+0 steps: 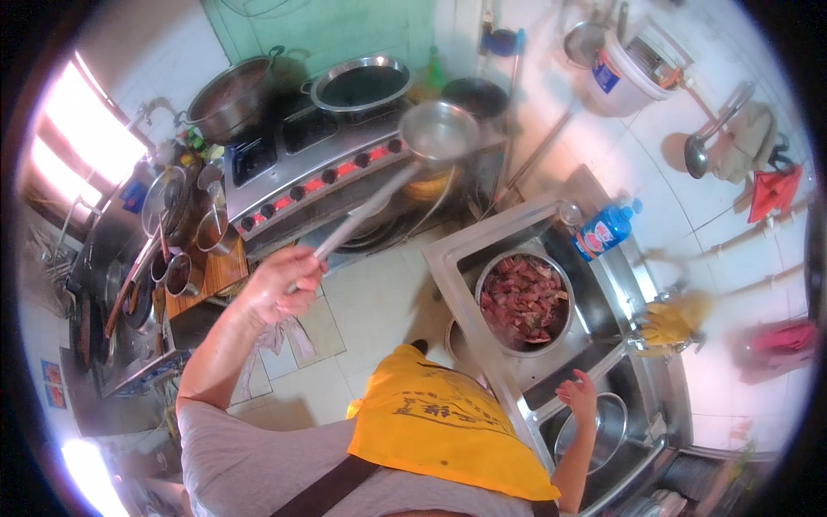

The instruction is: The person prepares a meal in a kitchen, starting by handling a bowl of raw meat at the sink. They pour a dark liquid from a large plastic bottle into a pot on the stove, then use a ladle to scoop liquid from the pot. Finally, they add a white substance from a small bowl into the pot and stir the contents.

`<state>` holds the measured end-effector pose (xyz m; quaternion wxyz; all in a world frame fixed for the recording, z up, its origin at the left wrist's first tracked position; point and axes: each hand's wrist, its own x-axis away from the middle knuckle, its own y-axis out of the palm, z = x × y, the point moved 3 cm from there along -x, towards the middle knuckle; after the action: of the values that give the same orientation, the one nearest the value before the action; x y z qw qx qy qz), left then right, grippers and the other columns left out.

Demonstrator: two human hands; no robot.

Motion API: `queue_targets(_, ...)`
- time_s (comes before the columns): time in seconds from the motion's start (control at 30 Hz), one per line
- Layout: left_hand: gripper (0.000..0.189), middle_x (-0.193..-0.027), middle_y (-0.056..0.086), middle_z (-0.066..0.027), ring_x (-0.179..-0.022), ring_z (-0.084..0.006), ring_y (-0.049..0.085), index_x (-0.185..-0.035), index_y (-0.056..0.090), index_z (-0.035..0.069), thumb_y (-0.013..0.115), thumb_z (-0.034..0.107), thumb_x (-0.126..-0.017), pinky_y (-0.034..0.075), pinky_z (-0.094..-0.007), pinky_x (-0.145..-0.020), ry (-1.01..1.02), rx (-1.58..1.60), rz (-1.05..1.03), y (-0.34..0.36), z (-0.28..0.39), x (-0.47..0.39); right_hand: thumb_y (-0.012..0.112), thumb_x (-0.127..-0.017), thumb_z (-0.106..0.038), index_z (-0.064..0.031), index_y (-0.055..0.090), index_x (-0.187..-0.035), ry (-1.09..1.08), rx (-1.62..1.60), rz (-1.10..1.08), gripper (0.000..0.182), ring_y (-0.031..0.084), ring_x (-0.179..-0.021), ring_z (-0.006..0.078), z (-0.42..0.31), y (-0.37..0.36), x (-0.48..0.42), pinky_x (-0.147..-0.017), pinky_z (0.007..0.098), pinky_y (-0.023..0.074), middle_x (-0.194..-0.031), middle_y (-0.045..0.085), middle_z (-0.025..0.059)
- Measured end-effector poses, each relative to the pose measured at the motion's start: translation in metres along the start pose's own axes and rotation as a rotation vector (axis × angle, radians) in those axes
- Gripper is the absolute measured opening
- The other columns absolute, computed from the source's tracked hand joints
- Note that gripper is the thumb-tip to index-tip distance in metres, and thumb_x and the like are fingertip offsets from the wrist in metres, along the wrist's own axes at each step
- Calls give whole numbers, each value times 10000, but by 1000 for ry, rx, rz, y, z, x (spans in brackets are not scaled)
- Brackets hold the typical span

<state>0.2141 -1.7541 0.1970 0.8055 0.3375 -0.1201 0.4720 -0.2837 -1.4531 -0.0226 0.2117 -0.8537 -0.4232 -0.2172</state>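
My left hand (287,281) grips the handle of a long-handled metal ladle (439,132), its wide bowl raised by the stove's right end. My right hand (577,391) holds nothing, fingers apart, over the divider of the steel double sink (446,265). In the nearer-wall basin beside it stands a round metal pot of cut raw meat (524,300). Below my right hand, partly hidden by my forearm, a metal bowl (607,430) sits in the other basin.
A stove (310,174) carries a deep pot (229,97) and a wide pan of dark liquid (360,84). Metal cups (181,274) crowd the left counter. A blue detergent bottle (604,231) and yellow gloves (665,323) are along the sink's wall side.
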Motion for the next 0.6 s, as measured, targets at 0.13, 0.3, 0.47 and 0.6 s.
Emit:
queue_targets(0.13, 150, -591, 384, 20, -342, -15, 257, -888, 489, 23, 451, 167, -897, 175, -155, -267, 116, 9, 138, -38, 60, -19, 556, -793, -49, -2, 375, -1230, 21, 73, -99, 475, 619, -710, 195, -3, 45, 2, -604, 278, 515, -848, 584, 107)
queue_targets(0.3, 138, -599, 389, 26, -366, -19, 272, -815, 457, 22, 433, 138, -887, 187, -159, -297, 190, -54, 185, -81, 122, -54, 552, -792, -41, 25, 424, -1189, 87, 144, -91, 422, 615, -711, 168, 2, 74, 15, -609, 254, 506, -823, 599, 109)
queue_targets(0.47, 161, -575, 374, 38, -374, -21, 276, -744, 449, 48, 444, 143, -874, 177, -165, -301, 161, -65, 184, -127, 168, -95, 565, -794, -65, 23, 433, -1178, 107, 96, -49, 415, 613, -704, 163, 9, 88, 34, -610, 256, 501, -809, 602, 103)
queue_targets(0.6, 208, -543, 352, 49, -352, -19, 266, -682, 407, 73, 457, 155, -866, 182, -168, -280, 194, -164, 245, -152, 193, -127, 570, -793, -77, 31, 434, -1172, 160, 83, -19, 418, 614, -708, 169, 18, 93, 42, -602, 261, 499, -805, 602, 100)
